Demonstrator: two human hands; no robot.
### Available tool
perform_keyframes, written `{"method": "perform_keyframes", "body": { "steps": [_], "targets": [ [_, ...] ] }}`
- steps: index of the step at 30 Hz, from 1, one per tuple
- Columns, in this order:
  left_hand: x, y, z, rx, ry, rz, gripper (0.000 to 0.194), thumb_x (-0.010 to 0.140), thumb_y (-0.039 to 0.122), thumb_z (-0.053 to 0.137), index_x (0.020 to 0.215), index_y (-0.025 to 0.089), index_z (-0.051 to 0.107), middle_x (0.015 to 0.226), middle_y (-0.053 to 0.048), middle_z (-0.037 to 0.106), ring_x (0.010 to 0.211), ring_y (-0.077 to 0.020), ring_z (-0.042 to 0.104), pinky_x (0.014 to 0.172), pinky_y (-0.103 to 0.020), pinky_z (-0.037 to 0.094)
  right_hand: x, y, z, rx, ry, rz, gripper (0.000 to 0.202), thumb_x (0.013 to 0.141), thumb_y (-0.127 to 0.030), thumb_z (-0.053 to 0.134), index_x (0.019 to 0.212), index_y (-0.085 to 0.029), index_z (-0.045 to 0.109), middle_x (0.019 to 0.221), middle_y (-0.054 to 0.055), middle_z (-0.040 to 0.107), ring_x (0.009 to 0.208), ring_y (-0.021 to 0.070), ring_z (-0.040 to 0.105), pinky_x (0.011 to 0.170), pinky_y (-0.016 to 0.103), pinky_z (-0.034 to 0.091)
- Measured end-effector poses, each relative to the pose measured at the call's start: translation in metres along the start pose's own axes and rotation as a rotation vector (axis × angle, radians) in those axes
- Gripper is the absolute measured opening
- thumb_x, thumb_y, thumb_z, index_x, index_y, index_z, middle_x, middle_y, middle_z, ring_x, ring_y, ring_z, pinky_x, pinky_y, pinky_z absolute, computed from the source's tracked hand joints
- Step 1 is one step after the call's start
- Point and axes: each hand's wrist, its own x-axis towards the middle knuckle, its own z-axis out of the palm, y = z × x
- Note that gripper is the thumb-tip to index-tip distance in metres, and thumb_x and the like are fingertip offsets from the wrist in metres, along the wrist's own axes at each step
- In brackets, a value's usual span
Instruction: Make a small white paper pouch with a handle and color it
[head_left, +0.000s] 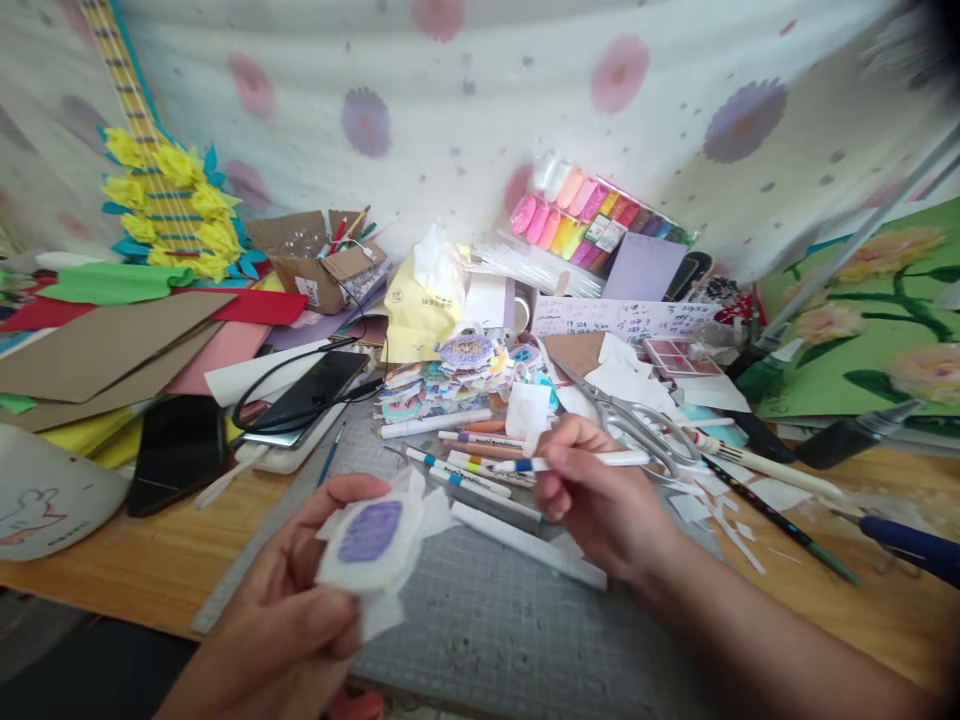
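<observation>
My left hand (300, 600) is closed on a small white paper piece (371, 535) with a purple coloured patch facing me; loose paper flaps stick out from its edges. Between the thumb and fingers of my right hand (600, 495) is a white marker pen (615, 459) with a blue band, its tip pointing left. The pen and the paper piece are apart. Below both hands lies a grey cutting mat (480, 640). Several more marker pens (457, 480) rest on the mat beyond my left hand, and a white stick-like roll (529, 545) lies between the hands.
Behind the pens is a stack of paper cutouts (431, 390). Large scissors (649, 425) lie to the right, near paper scraps (731, 515). Phones (180, 450) and a cable sit left, beside cardboard sheets (112, 345). A hot-glue-like blue-handled tool (907, 545) is at far right.
</observation>
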Motion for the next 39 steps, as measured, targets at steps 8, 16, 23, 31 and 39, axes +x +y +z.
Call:
{"method": "perform_keyframes", "body": {
  "steps": [8,16,23,31,39],
  "targets": [
    [0.004,-0.011,0.01,0.52,0.094,0.337,0.04,0.057,0.008,0.076,0.091,0.024,0.065,0.071,-0.001,0.068,0.055,-0.0138,0.059,0.049,-0.018,0.044,-0.021,-0.001,0.004,-0.279,-0.173,-0.259,0.014,0.078,-0.031,0.067,0.09,-0.023,0.069,0.077,0.002,0.065,0.062,0.0133,0.058,0.057,0.027,0.047],
    [0.0,-0.011,0.014,0.525,0.068,0.258,0.04,0.058,0.009,0.074,0.093,0.024,0.062,0.066,0.002,0.065,0.052,-0.0119,0.055,0.047,-0.018,0.042,-0.034,-0.009,0.01,-0.597,-0.311,-0.272,0.007,0.078,-0.017,0.063,0.078,-0.023,0.061,0.07,0.0,0.061,0.063,0.0152,0.055,0.057,0.028,0.042],
    [-0.001,-0.013,0.015,0.514,0.041,0.229,0.04,0.059,0.01,0.074,0.094,0.025,0.061,0.063,0.002,0.065,0.051,-0.0117,0.056,0.049,-0.018,0.043,-0.036,-0.01,0.015,-0.745,-0.321,-0.313,0.009,0.076,-0.015,0.062,0.071,-0.023,0.059,0.064,0.0,0.061,0.059,0.0158,0.056,0.054,0.028,0.042],
    [-0.001,-0.013,0.015,0.492,0.04,0.236,0.039,0.058,0.007,0.074,0.091,0.025,0.063,0.06,0.004,0.063,0.045,-0.0089,0.051,0.043,-0.016,0.038,-0.035,-0.009,0.015,-0.748,-0.321,-0.356,0.011,0.075,-0.013,0.061,0.07,-0.023,0.059,0.062,0.0,0.06,0.057,0.0147,0.055,0.052,0.027,0.042],
    [-0.001,-0.012,0.015,0.502,0.034,0.214,0.04,0.058,0.008,0.074,0.093,0.025,0.062,0.064,0.002,0.065,0.05,-0.011,0.055,0.048,-0.018,0.042,-0.035,-0.009,0.013,-0.713,-0.348,-0.306,0.011,0.077,-0.015,0.061,0.07,-0.022,0.058,0.064,-0.001,0.059,0.057,0.0137,0.053,0.053,0.027,0.04]
  ]
}}
